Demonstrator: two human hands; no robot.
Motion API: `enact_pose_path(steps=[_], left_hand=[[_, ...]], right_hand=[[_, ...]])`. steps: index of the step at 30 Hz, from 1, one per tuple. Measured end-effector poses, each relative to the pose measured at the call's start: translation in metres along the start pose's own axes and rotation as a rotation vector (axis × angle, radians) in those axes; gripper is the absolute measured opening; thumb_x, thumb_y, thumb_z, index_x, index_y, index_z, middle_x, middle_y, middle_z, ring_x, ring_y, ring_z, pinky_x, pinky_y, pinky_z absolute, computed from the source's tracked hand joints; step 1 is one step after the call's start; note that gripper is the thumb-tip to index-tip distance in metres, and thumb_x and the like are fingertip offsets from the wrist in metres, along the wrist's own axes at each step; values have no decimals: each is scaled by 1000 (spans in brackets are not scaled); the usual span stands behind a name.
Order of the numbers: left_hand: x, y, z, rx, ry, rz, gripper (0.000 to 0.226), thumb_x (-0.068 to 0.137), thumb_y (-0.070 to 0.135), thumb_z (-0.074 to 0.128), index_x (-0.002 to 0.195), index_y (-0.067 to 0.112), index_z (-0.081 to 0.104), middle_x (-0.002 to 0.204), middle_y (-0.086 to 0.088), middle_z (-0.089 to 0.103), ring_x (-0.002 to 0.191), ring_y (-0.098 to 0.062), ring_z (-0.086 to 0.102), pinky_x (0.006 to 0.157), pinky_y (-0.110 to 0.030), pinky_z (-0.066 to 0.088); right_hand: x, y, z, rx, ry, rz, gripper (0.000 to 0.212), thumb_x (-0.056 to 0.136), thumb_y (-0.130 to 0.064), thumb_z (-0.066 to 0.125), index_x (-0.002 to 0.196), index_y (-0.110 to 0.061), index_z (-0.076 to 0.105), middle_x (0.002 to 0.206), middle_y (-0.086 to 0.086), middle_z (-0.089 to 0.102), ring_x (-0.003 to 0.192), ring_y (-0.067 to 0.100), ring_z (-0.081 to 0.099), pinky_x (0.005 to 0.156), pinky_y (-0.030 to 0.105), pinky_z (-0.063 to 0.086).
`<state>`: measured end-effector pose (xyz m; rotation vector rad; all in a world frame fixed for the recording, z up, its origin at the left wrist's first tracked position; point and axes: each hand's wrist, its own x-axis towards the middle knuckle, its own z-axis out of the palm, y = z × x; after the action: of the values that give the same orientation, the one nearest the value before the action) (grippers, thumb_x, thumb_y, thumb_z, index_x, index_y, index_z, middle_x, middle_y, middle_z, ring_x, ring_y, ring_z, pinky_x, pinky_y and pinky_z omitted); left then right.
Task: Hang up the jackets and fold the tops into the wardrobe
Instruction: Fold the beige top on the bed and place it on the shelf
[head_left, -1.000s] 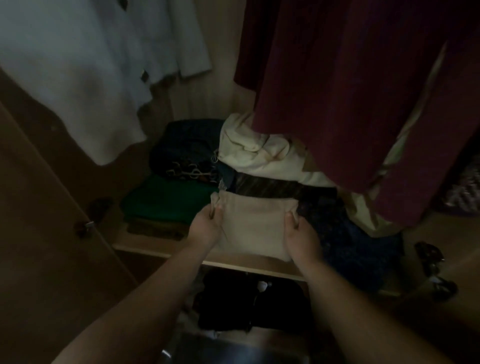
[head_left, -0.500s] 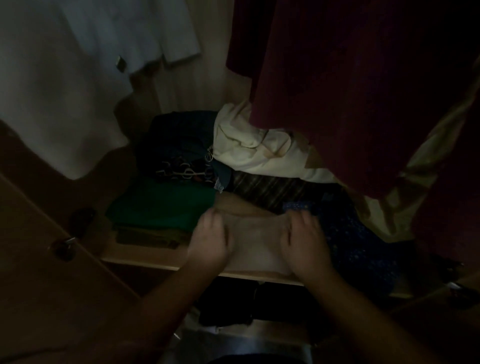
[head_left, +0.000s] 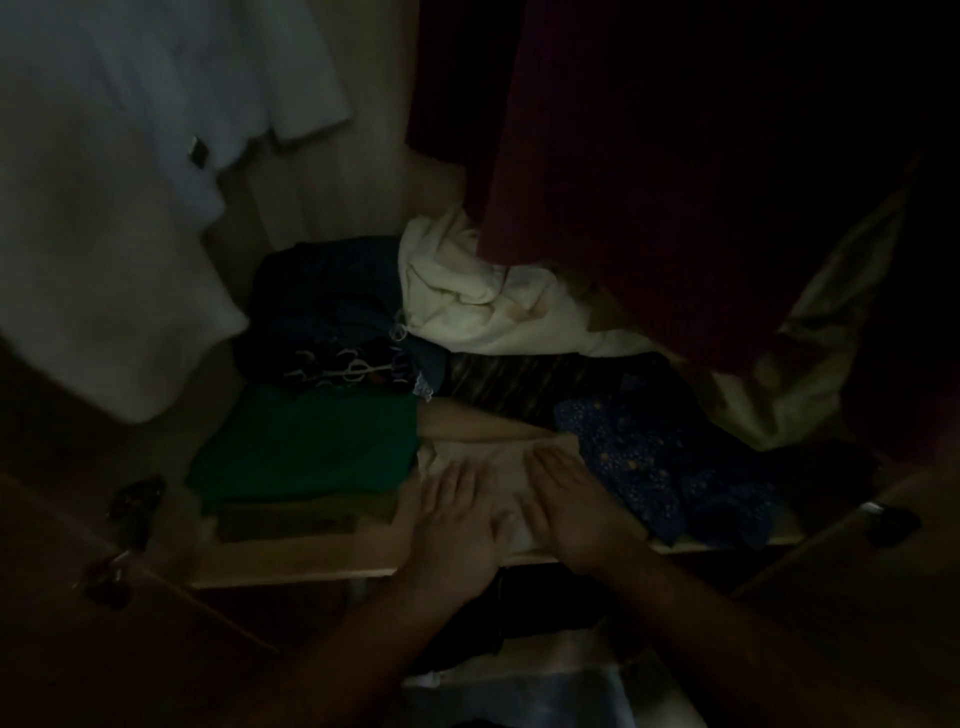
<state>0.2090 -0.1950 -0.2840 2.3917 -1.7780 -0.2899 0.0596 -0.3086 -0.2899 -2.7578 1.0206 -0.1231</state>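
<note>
A folded beige top (head_left: 501, 452) lies on the wardrobe shelf (head_left: 291, 564), between a green folded top (head_left: 311, 447) and a blue starred cloth (head_left: 644, 457). My left hand (head_left: 457, 514) rests flat on its near left part, fingers spread. My right hand (head_left: 571, 509) lies flat on its near right part. Neither hand grips the cloth. A dark red jacket (head_left: 675, 182) hangs above at the right and a white garment (head_left: 119, 182) hangs at the left.
Behind on the shelf are a dark blue patterned pile (head_left: 337, 322), a crumpled cream cloth (head_left: 483, 301) and a striped dark cloth (head_left: 514, 384). Open wardrobe doors with knobs (head_left: 109, 577) stand at both sides. Dark clothes lie on the shelf below (head_left: 519, 608).
Both hands slid the beige top further onto the shelf, let go of its edges and now lie flat on top of it. The view has grown darker.
</note>
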Motion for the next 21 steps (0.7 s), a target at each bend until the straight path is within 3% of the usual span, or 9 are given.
enact_pose_path(steps=[2, 5, 10, 13, 16, 21], left_hand=[[2, -2, -16, -16, -65, 49, 70, 101, 53, 28, 159, 18, 8, 166, -4, 9, 153, -22, 4, 123, -46, -2], [10, 8, -46, -92, -55, 150, 69, 101, 51, 32, 159, 19, 10, 166, -4, 11, 152, -23, 5, 124, -43, 3], [13, 66, -63, -277, -40, 483, 77, 92, 60, 25, 157, 20, 19, 165, -5, 16, 152, -23, 8, 123, -39, 14], [-12, 133, -65, -225, -109, 687, 67, 100, 51, 37, 157, 23, 17, 165, -4, 15, 152, -22, 8, 123, -42, 14], [-66, 207, -64, -109, -146, 897, 63, 101, 52, 33, 157, 29, 14, 165, 2, 15, 152, -21, 7, 122, -43, 13], [-179, 306, -53, 3, -170, 1233, 63, 100, 54, 30, 157, 33, 12, 166, 2, 12, 153, -21, 4, 123, -42, 4]], right_hand=[[-9, -2, -12, 37, 34, 34, 67, 103, -53, 25, 142, -4, 49, 150, 16, 44, 141, 31, 39, 117, 45, 31], [-38, -7, -45, 26, 182, 161, 56, 99, -41, 39, 145, -9, 45, 153, 11, 41, 143, 29, 35, 120, 40, 25], [-135, -11, -98, -2, 350, 497, 58, 96, -43, 42, 147, -17, 40, 154, 9, 39, 145, 28, 30, 118, 44, 29], [-218, -24, -126, -56, 362, 743, 61, 95, -44, 38, 151, -21, 33, 156, 6, 36, 146, 27, 27, 118, 43, 28], [-308, -39, -134, -134, 343, 996, 60, 97, -49, 34, 153, -29, 25, 158, -1, 32, 148, 24, 22, 119, 48, 24], [-457, -66, -130, -153, 357, 1383, 69, 88, -57, 21, 153, -35, 26, 160, -2, 28, 150, 25, 20, 117, 55, 22]])
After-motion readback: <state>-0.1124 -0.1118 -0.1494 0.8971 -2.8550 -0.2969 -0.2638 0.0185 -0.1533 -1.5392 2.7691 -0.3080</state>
